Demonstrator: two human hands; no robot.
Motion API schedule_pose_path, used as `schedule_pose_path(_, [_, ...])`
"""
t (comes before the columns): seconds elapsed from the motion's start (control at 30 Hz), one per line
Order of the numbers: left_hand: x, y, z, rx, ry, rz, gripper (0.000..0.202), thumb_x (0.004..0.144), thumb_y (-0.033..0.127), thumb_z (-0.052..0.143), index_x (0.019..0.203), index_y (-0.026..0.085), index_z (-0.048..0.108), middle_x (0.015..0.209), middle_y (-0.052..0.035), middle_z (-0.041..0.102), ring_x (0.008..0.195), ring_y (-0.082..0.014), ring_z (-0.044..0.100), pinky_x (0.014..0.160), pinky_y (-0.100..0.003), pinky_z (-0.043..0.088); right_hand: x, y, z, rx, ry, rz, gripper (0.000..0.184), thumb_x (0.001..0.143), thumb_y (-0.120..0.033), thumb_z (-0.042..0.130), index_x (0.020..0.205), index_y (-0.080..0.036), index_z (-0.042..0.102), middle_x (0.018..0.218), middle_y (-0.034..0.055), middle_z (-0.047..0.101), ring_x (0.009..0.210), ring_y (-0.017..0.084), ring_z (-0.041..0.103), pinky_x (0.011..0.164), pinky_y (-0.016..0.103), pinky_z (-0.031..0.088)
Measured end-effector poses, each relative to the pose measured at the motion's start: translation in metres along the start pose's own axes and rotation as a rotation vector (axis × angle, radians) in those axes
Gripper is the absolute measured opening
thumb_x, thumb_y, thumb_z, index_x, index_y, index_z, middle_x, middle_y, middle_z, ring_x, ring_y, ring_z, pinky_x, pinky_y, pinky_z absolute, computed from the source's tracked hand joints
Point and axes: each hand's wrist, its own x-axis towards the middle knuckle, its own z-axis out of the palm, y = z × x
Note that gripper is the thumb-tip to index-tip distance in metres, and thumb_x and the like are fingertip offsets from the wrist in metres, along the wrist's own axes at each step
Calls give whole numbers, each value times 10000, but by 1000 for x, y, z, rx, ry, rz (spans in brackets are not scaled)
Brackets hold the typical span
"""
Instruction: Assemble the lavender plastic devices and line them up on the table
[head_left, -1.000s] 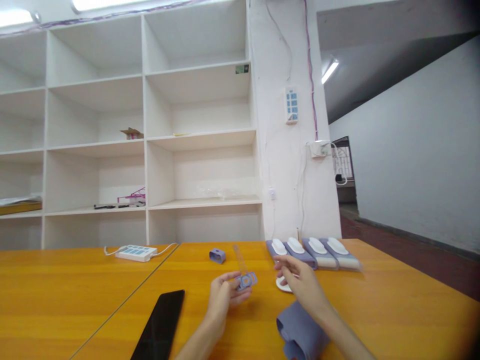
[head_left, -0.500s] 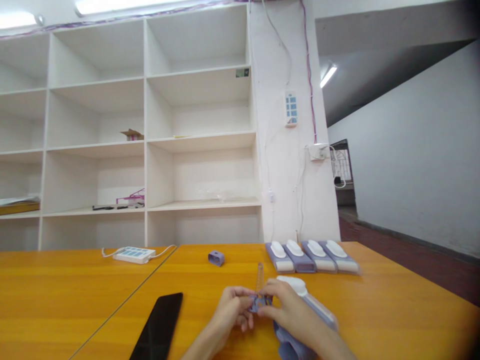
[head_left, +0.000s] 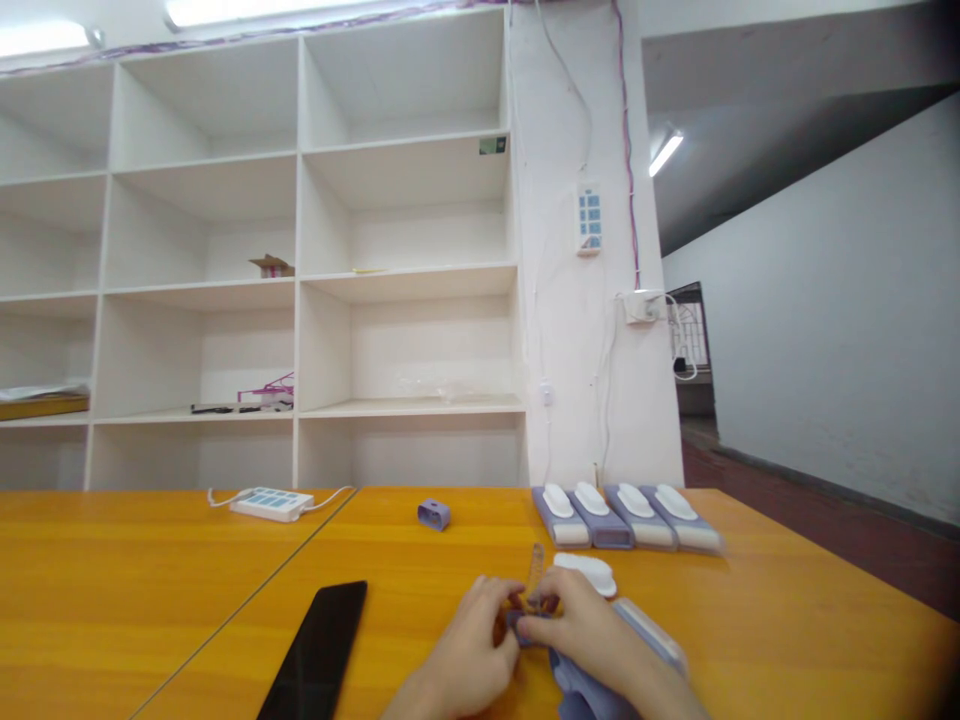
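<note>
My left hand [head_left: 472, 650] and my right hand [head_left: 589, 630] meet low in the middle of the view, fingers pinched together on a small lavender plastic piece [head_left: 525, 622]. A thin translucent strap [head_left: 535, 573] sticks up from between my fingers. Under my right wrist lies a larger lavender cuff-like unit [head_left: 600, 690] with a white end [head_left: 652, 625]. A white oval cap [head_left: 586, 573] rests on the orange table [head_left: 187, 580] just beyond my right hand.
Several lavender units with white caps [head_left: 626, 515] stand in a row at the table's far edge. A small lavender part [head_left: 434, 514] lies alone nearby. A black phone [head_left: 319, 650] lies at the left, a white power strip [head_left: 271, 503] further back. White shelving [head_left: 300, 280] fills the wall.
A second ago my hands were apart, the left holding the strap piece, the right reaching by the white cap. They have come together and moved lower, both pinching the small piece.
</note>
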Motion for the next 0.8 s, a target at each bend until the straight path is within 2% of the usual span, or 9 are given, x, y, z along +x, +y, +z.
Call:
schedule_pose_path(0.13, [-1, 8, -1, 9, -30, 37, 369, 815, 229, 644, 1180, 268, 614, 1125, -42, 639, 1041, -236, 548, 930, -341, 399, -1, -4, -5, -42, 54, -17, 218, 719, -400, 723, 744, -183, 715, 786, 25, 699, 760, 219, 602, 683, 296, 407])
schedule_pose_path(0.3, [4, 2, 7, 74, 19, -53, 235, 795, 292, 715, 1025, 260, 680, 1026, -22, 664, 982, -233, 558, 885, -338, 379, 1, -1, -9, -79, 105, -53, 376, 818, -545, 636, 768, -184, 726, 777, 35, 697, 753, 214, 609, 689, 298, 419])
schedule_pose_path(0.4, [7, -4, 11, 86, 37, -64, 195, 794, 308, 727, 984, 277, 697, 998, -3, 677, 1000, -227, 563, 899, -337, 369, 0, -3, -17, -97, 83, -63, 382, 860, -541, 588, 774, -198, 732, 769, 26, 700, 748, 204, 614, 696, 292, 422])
schedule_pose_path(0.5, [6, -4, 10, 95, 59, -56, 188, 797, 330, 728, 970, 264, 695, 1039, -5, 678, 1032, -221, 564, 929, -336, 369, -4, -7, -25, -105, 33, -70, 322, 835, -511, 628, 828, -210, 740, 823, 24, 715, 791, 208, 627, 717, 287, 429])
schedule_pose_path(0.6, [3, 2, 2, 136, 6, 8, 206, 804, 326, 714, 994, 255, 679, 1091, -12, 675, 1052, -216, 567, 960, -336, 375, -6, -7, -26, -138, 2, -65, 250, 820, -434, 641, 837, -205, 738, 846, 34, 717, 812, 216, 629, 738, 297, 436])
schedule_pose_path(0.7, [2, 4, -14, 226, -73, 105, 163, 853, 278, 633, 1012, 269, 670, 1057, -13, 689, 1041, -219, 579, 973, -345, 395, -5, -2, -22, -133, 16, -49, 221, 795, -372, 650, 880, -187, 735, 877, 52, 714, 835, 230, 631, 763, 314, 453])
schedule_pose_path(0.8, [6, -8, -31, 302, 15, 127, 297, 880, 130, 475, 1092, 235, 654, 1091, -57, 683, 1057, -212, 592, 978, -331, 428, -2, 2, -17, -49, 70, -32, 316, 765, -362, 684, 1009, -164, 720, 942, 74, 716, 887, 248, 642, 809, 334, 472])
